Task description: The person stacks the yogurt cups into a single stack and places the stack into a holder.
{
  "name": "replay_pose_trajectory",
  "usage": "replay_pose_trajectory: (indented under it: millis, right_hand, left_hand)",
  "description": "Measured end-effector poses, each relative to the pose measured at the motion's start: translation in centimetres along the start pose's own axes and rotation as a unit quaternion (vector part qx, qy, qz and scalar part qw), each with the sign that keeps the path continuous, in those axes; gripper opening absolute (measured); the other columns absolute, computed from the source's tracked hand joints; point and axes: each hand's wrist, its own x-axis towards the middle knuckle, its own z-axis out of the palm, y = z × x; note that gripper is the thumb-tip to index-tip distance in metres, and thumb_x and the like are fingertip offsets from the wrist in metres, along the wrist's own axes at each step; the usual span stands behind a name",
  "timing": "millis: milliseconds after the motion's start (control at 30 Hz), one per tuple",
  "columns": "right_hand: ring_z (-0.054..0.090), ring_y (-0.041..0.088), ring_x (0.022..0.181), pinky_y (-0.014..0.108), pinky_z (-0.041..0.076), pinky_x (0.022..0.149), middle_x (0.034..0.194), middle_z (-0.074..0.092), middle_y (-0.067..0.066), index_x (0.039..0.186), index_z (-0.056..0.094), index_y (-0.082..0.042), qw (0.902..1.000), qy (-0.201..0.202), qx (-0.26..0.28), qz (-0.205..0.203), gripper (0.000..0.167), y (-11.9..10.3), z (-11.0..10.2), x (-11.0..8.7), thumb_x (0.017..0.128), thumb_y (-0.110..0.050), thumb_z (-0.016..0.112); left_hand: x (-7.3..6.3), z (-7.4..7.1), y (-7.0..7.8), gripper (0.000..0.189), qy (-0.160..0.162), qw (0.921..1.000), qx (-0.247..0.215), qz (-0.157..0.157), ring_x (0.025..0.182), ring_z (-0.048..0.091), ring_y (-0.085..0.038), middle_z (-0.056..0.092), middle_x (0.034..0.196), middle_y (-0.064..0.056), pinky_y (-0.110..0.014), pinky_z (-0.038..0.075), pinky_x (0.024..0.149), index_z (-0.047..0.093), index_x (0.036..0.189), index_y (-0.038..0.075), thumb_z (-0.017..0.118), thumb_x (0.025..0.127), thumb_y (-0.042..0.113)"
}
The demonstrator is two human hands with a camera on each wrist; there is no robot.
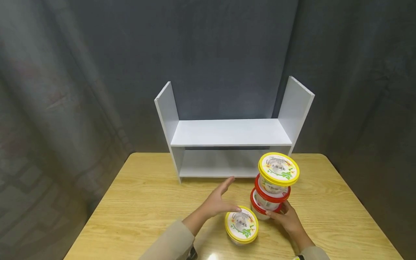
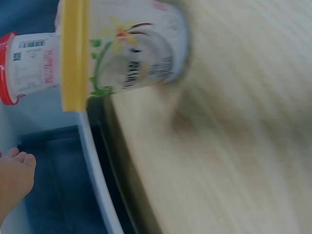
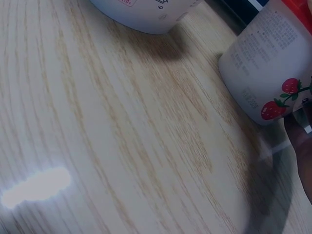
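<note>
Three tubs are stacked on the table at the right: a yellow-lidded tub (image 1: 278,168) on top, a red-lidded tub (image 1: 268,203) in the middle, another red-lidded tub (image 1: 258,213) at the bottom. My right hand (image 1: 287,218) grips the lower part of the stack, thumb in front. In the right wrist view, that hand (image 3: 300,153) meets a strawberry-printed tub (image 3: 273,63). A separate yellow-lidded tub (image 1: 242,224) stands nearer me. Fingers spread, my left hand (image 1: 216,204) hovers beside it, thumb over its lid's edge; contact is unclear. The left wrist view shows this tub (image 2: 136,48) sideways.
A white two-tier shelf (image 1: 230,132) stands at the back of the wooden table (image 1: 146,209), behind the stack. Grey curtains (image 1: 227,57) hang behind and on both sides.
</note>
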Motion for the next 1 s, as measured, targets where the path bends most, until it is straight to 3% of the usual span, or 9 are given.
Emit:
replay_pose_trajectory:
  millis: [233,367,533,633,767,1000]
  right_hand:
    - [0.043,-0.001,0.097,0.026,0.039,0.085,0.119,0.042,0.010,0.127,0.031,-0.004,1.0000,0.005,-0.006,0.003,0.069,0.2,-0.2,0.1,0.070,-0.009,0.070]
    - [0.043,0.001,0.097,0.023,0.040,0.082,0.118,0.043,0.010,0.127,0.031,-0.003,1.0000,0.005,0.001,-0.005,0.069,0.3,-0.1,0.0,0.070,-0.008,0.070]
    - [0.043,-0.005,0.094,0.018,0.039,0.079,0.115,0.043,0.004,0.126,0.030,-0.003,0.9999,0.006,0.012,-0.010,0.068,0.3,0.1,-0.1,0.071,-0.007,0.069]
    - [0.043,-0.005,0.094,0.018,0.039,0.079,0.117,0.043,0.008,0.126,0.030,-0.003,0.9997,0.012,0.013,-0.015,0.068,0.2,0.2,-0.1,0.071,-0.006,0.069]
    - [0.042,-0.005,0.095,0.018,0.038,0.079,0.120,0.041,0.014,0.127,0.029,-0.003,0.9996,0.022,0.009,-0.017,0.069,0.3,0.4,-0.1,0.071,-0.007,0.068]
    - [0.041,-0.006,0.095,0.013,0.037,0.078,0.119,0.041,0.009,0.128,0.029,-0.005,0.9990,0.040,0.020,-0.008,0.070,0.4,0.8,-0.3,0.071,-0.008,0.069]
  left_hand:
    - [-1.6,0.4,-1.2,0.091,-0.019,0.9985,0.048,-0.017,0.124,0.022,-0.027,0.024,0.139,-0.001,-0.050,0.020,0.097,0.024,0.137,0.019,0.077,0.063,0.023]
    - [-2.5,0.7,-2.2,0.093,-0.036,0.9959,0.081,-0.017,0.125,0.022,-0.027,0.025,0.139,-0.001,-0.050,0.021,0.097,0.023,0.137,0.020,0.077,0.062,0.029]
    - [-3.5,1.1,-3.5,0.098,-0.048,0.9946,0.085,-0.034,0.125,0.021,-0.028,0.023,0.139,-0.003,-0.052,0.020,0.096,0.021,0.137,0.027,0.079,0.058,0.032]
    - [-4.0,1.5,-4.2,0.101,-0.058,0.9938,0.088,-0.037,0.125,0.019,-0.030,0.021,0.140,-0.007,-0.055,0.019,0.095,0.020,0.137,0.029,0.079,0.056,0.032]
    - [-4.4,2.0,-5.0,0.105,-0.065,0.9938,0.085,-0.029,0.126,0.017,-0.031,0.018,0.141,-0.008,-0.055,0.018,0.095,0.018,0.138,0.023,0.080,0.054,0.033]
    - [-4.8,2.9,-5.6,0.106,-0.060,0.9951,0.077,-0.017,0.126,0.016,-0.029,0.017,0.141,-0.007,-0.052,0.018,0.097,0.016,0.138,0.017,0.079,0.054,0.035]
